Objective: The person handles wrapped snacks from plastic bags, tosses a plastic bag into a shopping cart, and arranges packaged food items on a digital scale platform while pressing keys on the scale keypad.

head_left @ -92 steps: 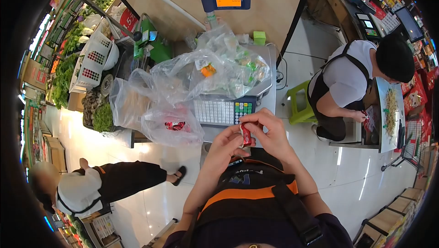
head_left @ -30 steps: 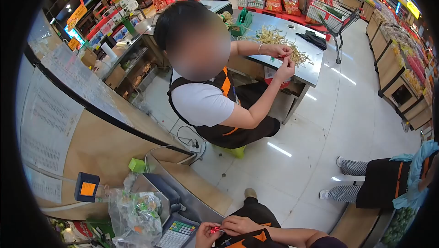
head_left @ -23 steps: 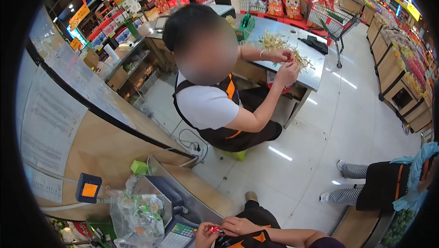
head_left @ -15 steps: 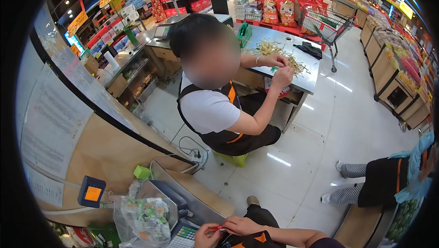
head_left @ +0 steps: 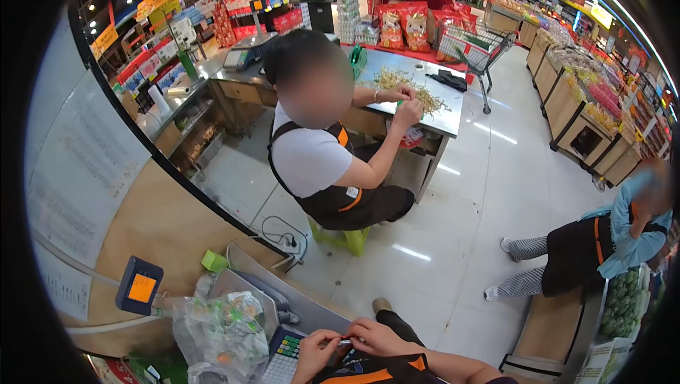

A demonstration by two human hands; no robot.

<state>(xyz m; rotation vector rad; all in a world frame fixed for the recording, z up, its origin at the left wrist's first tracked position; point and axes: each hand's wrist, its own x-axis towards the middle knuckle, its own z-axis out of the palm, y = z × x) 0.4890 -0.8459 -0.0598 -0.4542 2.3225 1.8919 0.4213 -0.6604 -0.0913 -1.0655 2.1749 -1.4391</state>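
Observation:
At the bottom of the head view, my left hand (head_left: 316,354) and my right hand (head_left: 380,338) are close together in front of my dark, orange-edged apron (head_left: 382,373). Both have their fingers pinched around a small red and dark item (head_left: 346,340). Its kind is too small to tell, and the fingers partly cover it. Just left of my left hand is a keypad (head_left: 287,347) with white and green keys. Beyond it, clear plastic bags (head_left: 223,331) lie heaped on a metal weighing tray.
A seated co-worker (head_left: 312,150) on a green stool (head_left: 354,241) handles strands from a dried, yellowish pile (head_left: 428,97) on a metal table. Another person (head_left: 588,242) stands at right beside a produce stand. A small display (head_left: 140,286) rises at left. A shopping cart (head_left: 478,48) stands behind the table.
The view has shifted, so the room sits further left and my hands slightly higher. My hands remain together on the small item, less of its red showing. The person at right now shows more fully.

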